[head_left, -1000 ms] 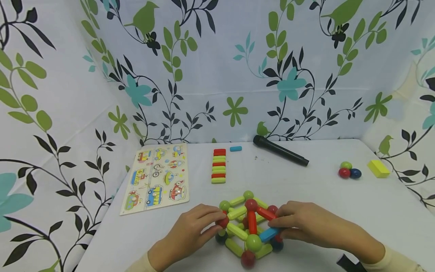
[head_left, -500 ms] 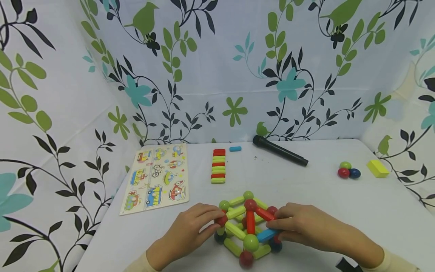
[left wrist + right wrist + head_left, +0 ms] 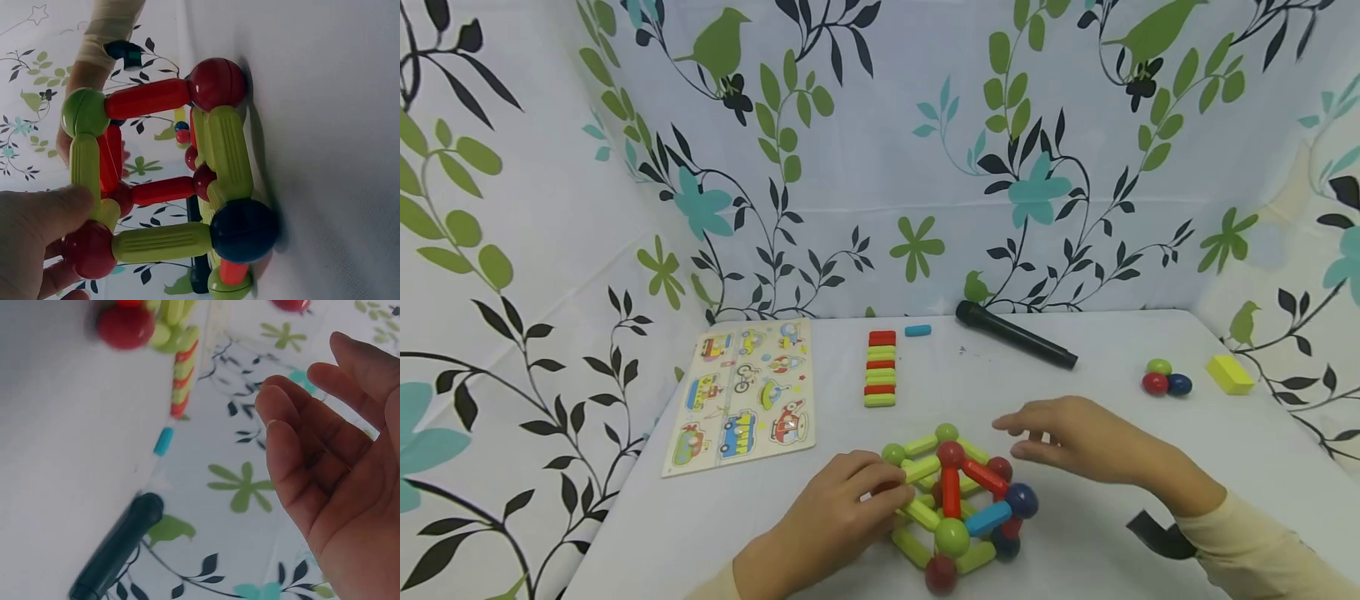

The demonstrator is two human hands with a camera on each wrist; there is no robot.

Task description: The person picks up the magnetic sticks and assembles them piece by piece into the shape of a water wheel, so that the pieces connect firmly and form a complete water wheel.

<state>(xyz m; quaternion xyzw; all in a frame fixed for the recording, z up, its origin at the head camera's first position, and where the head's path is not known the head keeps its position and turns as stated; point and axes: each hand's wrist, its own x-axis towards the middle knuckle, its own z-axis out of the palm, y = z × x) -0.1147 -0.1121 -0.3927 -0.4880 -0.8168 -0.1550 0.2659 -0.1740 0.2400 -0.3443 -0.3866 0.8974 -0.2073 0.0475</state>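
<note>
Evidently, in the head view the ball-and-rod frame (image 3: 951, 492) sits on the near part of the surface (image 3: 1075, 533), its left corner gripped by the left hand (image 3: 857, 500), while the right hand (image 3: 1067, 433) hovers apart at its far right. In the left wrist view, the thumb (image 3: 69, 209) lies against a green rod (image 3: 84, 164) beside a red ball (image 3: 90, 250); the frame looks light and stiff, but its joints might part, so ball corners seem the surest hold. The right wrist view shows the other hand's fingers (image 3: 284, 447) loosely bent, holding nothing.

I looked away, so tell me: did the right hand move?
Yes. The right hand has come off the ball-and-stick shape, toward the black microphone.
</note>
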